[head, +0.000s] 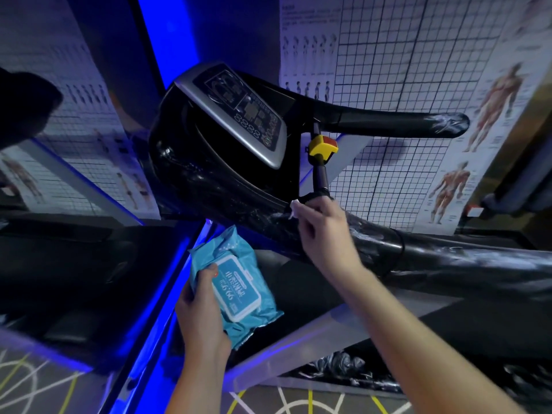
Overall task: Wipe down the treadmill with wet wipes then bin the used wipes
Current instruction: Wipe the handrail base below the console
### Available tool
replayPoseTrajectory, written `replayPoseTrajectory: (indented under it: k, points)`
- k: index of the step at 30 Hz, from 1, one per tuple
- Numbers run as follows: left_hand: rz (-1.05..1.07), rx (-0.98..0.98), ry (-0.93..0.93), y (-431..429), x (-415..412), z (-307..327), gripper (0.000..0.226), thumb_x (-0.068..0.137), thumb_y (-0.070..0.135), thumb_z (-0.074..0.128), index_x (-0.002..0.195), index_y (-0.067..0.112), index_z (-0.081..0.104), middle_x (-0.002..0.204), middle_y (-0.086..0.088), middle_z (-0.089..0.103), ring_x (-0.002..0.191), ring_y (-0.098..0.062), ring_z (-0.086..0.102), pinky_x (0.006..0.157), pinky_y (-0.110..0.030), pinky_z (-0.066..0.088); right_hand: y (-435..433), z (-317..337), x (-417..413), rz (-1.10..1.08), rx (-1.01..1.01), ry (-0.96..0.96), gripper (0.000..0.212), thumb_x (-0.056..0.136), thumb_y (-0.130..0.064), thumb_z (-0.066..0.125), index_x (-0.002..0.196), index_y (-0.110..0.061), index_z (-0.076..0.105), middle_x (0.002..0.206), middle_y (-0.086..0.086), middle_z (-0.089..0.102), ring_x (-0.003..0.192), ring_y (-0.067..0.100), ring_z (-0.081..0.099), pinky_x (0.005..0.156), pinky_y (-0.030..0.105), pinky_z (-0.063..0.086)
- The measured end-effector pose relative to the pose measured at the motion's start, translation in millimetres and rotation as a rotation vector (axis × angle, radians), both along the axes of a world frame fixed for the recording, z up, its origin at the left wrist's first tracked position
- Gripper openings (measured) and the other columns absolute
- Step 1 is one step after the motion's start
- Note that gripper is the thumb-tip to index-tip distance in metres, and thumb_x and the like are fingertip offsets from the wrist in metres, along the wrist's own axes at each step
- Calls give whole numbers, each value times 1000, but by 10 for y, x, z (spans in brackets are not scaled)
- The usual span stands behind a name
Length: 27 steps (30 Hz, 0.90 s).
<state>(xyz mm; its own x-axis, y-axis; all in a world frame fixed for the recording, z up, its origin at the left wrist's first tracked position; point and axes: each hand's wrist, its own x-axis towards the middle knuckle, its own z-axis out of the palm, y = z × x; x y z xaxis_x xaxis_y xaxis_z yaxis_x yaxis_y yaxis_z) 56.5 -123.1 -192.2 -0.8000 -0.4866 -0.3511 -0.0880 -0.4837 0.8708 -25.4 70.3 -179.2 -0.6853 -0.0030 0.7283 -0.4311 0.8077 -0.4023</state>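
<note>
A black treadmill fills the middle, its silver console (239, 115) tilted toward me. My right hand (324, 231) pinches a small white wet wipe (294, 208) against the glossy black handrail (373, 234), which shows wet streaks. My left hand (203, 309) grips a blue pack of wet wipes (239, 285) with a white lid, held low in front of the treadmill. The far handrail (418, 124) sticks out to the right, also streaked.
A yellow and red safety key block (322, 146) sits on a post below the console. Anatomy posters and grid charts (418, 70) cover the walls. Blue light strips (179, 264) run along the floor frame. A crumpled black bag (337, 366) lies at the lower right.
</note>
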Motion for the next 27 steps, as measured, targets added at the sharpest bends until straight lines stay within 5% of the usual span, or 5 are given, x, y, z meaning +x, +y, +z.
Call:
replayPoseTrajectory:
  k: [9,12,17,24,27]
  points:
    - [-9,-6,62,-137,-191,45,18,89,19,72,107,16,75,97,-5,79,77,-19,74,65,-34,57,286,-415,341,-523,-147,88,25,83,-5,66,104,-8,78,94,12,62,84,36,55,79,43,43]
    - [-14,-18,69,-173,-225,59,20,88,19,71,107,15,76,92,-1,79,77,-19,74,63,-33,57,-93,-285,246,-449,-226,115,29,81,-1,72,107,-10,78,91,9,61,85,31,54,77,49,48]
    - [-3,-29,126,-289,-300,215,13,91,18,69,103,18,75,80,7,77,72,-14,73,63,-31,58,-880,-197,17,-287,-94,167,34,83,-3,71,116,-13,75,105,6,63,91,27,55,79,39,42]
    - [-42,-62,147,-557,-372,219,15,90,15,69,103,16,76,79,8,76,69,-9,71,56,-25,55,-258,-586,250,-698,-240,223,35,77,-5,74,111,-15,79,95,7,65,85,28,58,81,26,27]
    - [-83,-83,152,-614,-391,213,19,90,16,69,107,15,76,86,5,77,74,-10,72,60,-28,55,-258,-544,295,-820,-398,203,27,80,-7,73,105,-14,79,95,9,64,85,33,59,84,31,35]
